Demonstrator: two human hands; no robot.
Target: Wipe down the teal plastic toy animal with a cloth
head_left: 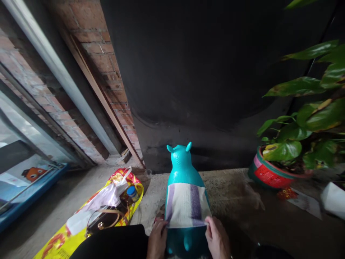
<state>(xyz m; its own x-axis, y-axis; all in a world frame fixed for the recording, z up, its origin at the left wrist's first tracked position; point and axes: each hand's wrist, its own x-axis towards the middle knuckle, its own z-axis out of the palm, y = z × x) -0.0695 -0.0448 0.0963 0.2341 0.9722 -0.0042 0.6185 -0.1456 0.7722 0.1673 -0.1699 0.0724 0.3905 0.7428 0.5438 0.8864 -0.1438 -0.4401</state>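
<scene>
A teal rubber animal toy point(181, 169) with two small ears stands on the concrete floor, its head toward the dark panel. Across its back lies a white cloth with purple stripes point(183, 205), spread flat. My left hand point(158, 233) pinches the cloth's near left corner, fingers closed. At the near right corner my right hand point(215, 235) grips the cloth between thumb and fingers. The near edge is stretched straight between both hands. Below that edge the toy's rear and a short tail show.
A yellow bag point(64, 241) on the left carries a handbag, papers and a blue-lidded jar point(132, 193). A potted plant point(283, 171) stands right. Behind the toy rises a large black panel point(194, 79). A blue tray-like object point(35, 194) sits far left, beside a brick wall point(104, 59).
</scene>
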